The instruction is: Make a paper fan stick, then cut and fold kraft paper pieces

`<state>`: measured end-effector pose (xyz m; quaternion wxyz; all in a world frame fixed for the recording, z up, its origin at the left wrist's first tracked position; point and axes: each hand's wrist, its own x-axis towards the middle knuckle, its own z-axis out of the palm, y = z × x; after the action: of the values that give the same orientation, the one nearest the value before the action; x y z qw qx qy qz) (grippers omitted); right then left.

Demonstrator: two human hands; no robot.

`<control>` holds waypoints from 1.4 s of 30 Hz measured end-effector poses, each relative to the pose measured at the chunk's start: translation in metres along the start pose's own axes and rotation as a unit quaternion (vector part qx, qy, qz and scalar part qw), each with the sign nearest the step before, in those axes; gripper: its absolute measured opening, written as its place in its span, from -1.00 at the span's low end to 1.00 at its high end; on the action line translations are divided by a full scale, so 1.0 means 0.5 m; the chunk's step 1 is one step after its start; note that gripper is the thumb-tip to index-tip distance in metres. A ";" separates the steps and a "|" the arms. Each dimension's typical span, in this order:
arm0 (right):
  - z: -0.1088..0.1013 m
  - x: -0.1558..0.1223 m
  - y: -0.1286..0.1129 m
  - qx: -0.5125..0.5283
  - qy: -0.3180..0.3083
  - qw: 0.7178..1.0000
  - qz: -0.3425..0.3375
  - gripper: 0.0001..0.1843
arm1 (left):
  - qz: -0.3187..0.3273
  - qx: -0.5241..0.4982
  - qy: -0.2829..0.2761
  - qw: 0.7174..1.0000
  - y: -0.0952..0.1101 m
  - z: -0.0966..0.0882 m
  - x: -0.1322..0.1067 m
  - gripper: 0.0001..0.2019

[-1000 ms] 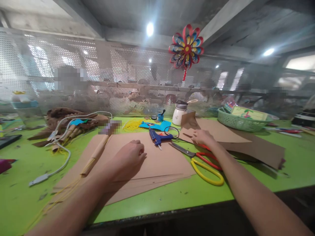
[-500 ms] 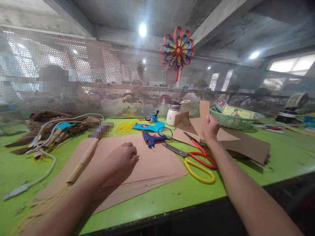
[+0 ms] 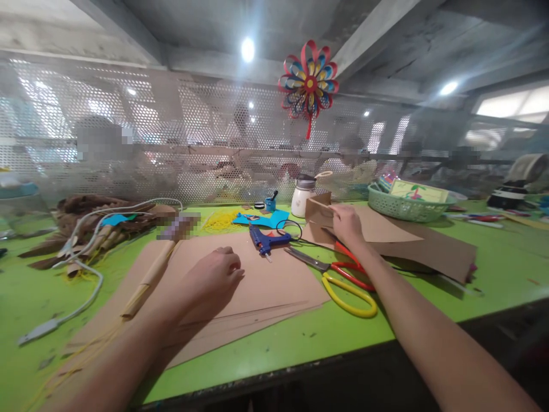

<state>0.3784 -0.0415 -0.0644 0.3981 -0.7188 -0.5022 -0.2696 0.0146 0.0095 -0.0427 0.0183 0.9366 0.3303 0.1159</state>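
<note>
My left hand [image 3: 218, 272] rests on a stack of brown paper sheets [image 3: 274, 283], its fingers loosely curled and nothing visible in them. A rolled brown paper tube [image 3: 150, 277] with yellow strands lies beside its wrist. My right hand [image 3: 348, 226] pinches a small brown paper piece [image 3: 322, 204], seen nearly edge-on, over more brown paper at the back. Between the hands lies a blue glue gun [image 3: 268, 239]. Below the right hand are scissors with yellow handles [image 3: 349, 294] and red-handled scissors [image 3: 354, 274], partly hidden by my wrist.
A white jar with a grey lid [image 3: 301, 196] stands at the back, near blue paper [image 3: 274, 218] and yellow shreds [image 3: 223, 220]. A green basket [image 3: 403, 206] is at right. A white cable [image 3: 88, 294] and paper tubes lie at left. A paper flower [image 3: 309, 84] hangs above.
My right hand has moved left, and the paper piece it holds has turned from upright to nearly edge-on beside the jar. My left hand stays on the sheets.
</note>
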 end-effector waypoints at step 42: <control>-0.006 -0.023 -0.013 -0.011 0.019 0.995 0.096 -0.73 | 0.031 -0.006 0.075 0.997 0.018 0.020 -0.024 -0.76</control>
<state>0.3685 -0.0489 -0.0699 0.4241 -0.7623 -0.4206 -0.2493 0.0132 -0.0047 -0.0540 -0.0046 0.9348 0.3013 0.1881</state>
